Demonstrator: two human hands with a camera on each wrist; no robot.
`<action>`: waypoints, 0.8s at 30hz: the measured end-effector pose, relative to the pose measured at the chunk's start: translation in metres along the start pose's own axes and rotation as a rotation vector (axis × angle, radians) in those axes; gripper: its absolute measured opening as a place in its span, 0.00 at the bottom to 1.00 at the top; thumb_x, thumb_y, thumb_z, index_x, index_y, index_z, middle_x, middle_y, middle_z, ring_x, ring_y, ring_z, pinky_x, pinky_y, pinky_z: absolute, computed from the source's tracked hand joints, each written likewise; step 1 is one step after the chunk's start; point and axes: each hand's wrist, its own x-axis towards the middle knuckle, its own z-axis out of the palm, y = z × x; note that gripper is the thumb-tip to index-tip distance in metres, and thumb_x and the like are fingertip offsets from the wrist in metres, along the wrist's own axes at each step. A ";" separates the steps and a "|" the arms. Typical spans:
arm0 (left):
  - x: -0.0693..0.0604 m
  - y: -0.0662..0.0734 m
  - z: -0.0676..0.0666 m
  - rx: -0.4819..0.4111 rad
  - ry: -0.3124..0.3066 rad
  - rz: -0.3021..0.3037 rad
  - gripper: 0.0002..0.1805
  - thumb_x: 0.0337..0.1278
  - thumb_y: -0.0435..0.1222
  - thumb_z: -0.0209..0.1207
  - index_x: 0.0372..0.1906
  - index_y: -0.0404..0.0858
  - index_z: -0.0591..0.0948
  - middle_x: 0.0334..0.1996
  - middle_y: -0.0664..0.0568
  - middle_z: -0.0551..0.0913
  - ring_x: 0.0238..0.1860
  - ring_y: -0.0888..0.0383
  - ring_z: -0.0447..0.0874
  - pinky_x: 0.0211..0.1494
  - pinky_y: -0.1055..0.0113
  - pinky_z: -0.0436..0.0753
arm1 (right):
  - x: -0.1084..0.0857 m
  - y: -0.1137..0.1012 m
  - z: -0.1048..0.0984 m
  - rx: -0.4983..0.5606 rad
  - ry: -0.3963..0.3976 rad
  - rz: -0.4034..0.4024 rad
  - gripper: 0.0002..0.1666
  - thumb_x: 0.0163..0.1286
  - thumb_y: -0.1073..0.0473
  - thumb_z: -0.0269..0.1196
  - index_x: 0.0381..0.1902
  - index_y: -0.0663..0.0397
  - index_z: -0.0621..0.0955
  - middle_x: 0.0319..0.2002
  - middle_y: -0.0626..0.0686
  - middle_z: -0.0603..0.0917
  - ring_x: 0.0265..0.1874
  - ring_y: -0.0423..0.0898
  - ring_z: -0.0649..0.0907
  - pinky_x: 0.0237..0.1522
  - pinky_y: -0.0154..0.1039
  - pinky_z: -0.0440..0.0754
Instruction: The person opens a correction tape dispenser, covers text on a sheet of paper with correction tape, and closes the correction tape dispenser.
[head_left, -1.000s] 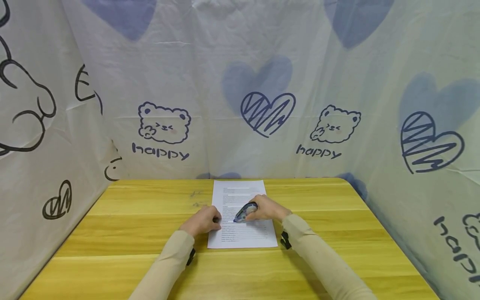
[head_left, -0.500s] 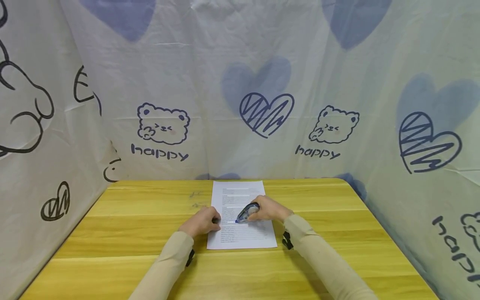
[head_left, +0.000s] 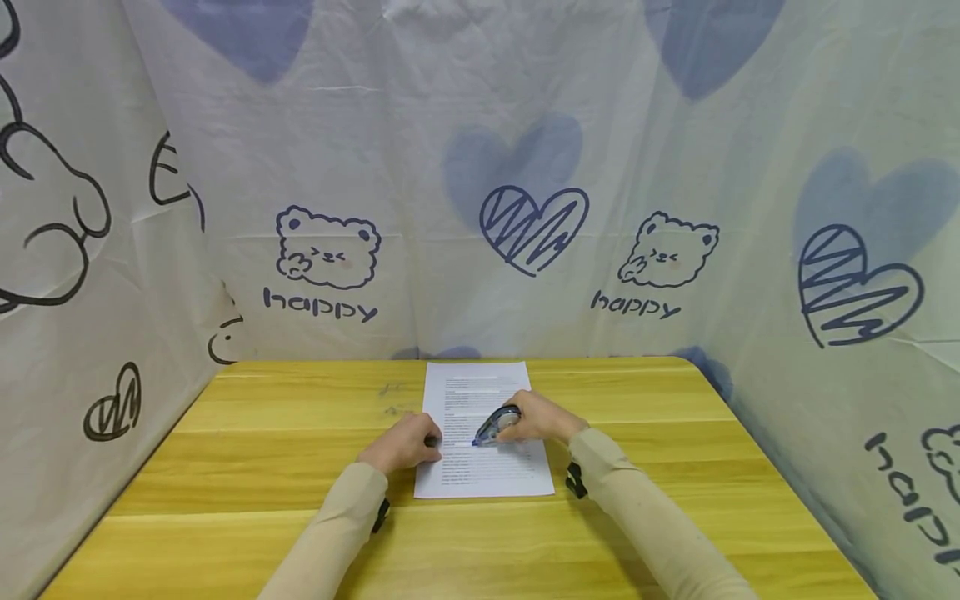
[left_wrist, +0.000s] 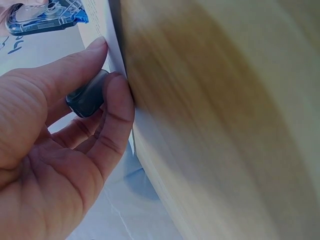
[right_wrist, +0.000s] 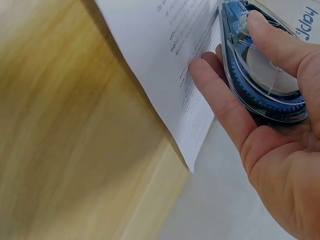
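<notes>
A printed sheet lies flat on the wooden table. Above its middle, my right hand grips a clear and blue correction tape, its tip down at a text line; the right wrist view shows the thumb on one face of the tape. At the sheet's left edge rests my left hand, with a small dark piece held between its curled fingers and thumb. Those fingertips touch the paper's edge in the left wrist view.
The yellow wooden table extends around the sheet, with faint grey marks left of its upper part. White cloth printed with hearts and bears hangs behind the table and along both sides.
Compared with a second ago, my right hand and the correction tape have shifted slightly right along the text line. The left hand and the sheet have stayed in place.
</notes>
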 end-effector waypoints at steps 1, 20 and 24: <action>0.000 0.000 0.000 -0.001 0.001 0.001 0.04 0.53 0.29 0.68 0.27 0.38 0.85 0.18 0.54 0.74 0.21 0.60 0.67 0.26 0.70 0.66 | 0.000 0.000 0.000 0.000 0.000 -0.001 0.07 0.58 0.59 0.73 0.34 0.52 0.87 0.27 0.46 0.85 0.23 0.39 0.78 0.27 0.34 0.78; 0.001 -0.003 0.002 -0.022 -0.008 0.031 0.04 0.55 0.29 0.67 0.27 0.37 0.84 0.17 0.55 0.72 0.20 0.61 0.65 0.25 0.70 0.65 | 0.000 0.004 -0.003 -0.042 -0.010 0.014 0.08 0.58 0.57 0.74 0.35 0.51 0.87 0.27 0.45 0.85 0.24 0.39 0.79 0.29 0.34 0.78; 0.000 -0.003 0.001 -0.020 -0.006 0.029 0.02 0.55 0.30 0.67 0.30 0.35 0.86 0.18 0.55 0.74 0.21 0.61 0.65 0.26 0.70 0.66 | 0.000 0.003 -0.003 -0.033 -0.013 0.005 0.07 0.58 0.57 0.73 0.35 0.51 0.87 0.26 0.45 0.85 0.22 0.39 0.79 0.27 0.34 0.77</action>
